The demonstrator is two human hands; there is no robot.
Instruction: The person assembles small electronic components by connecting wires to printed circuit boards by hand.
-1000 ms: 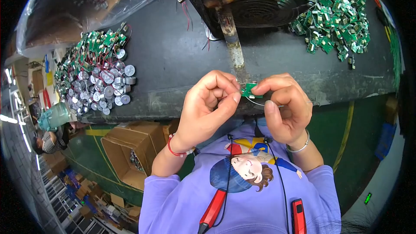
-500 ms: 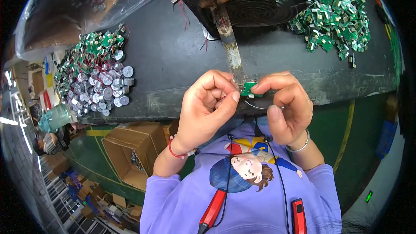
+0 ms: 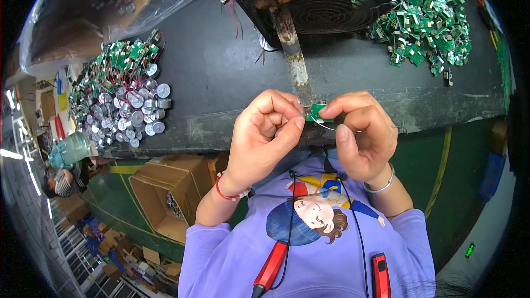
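Observation:
A small green circuit board (image 3: 317,111) lies at the front edge of the bench, just under the lower end of a worn metal bar (image 3: 298,72). My left hand (image 3: 266,124) pinches thumb and forefinger together at the board's left side; what sits between those fingertips is too small to tell. With its curled fingers and thumb, my right hand (image 3: 365,132) grips a thin silvery solder wire (image 3: 328,127), whose end meets the board's lower part. The right forefinger rests against the board's right edge.
Round metal motors (image 3: 135,102) with red wires and green boards are heaped at left. A larger pile of circuit boards (image 3: 425,16) lies at far right. A black fan (image 3: 339,11) stands behind the bar. Below the bench sits an open cardboard box (image 3: 165,198).
The solder wire's end has moved up from below the board onto it. My right thumb has shifted slightly up and left. The left hand has stayed nearly in place.

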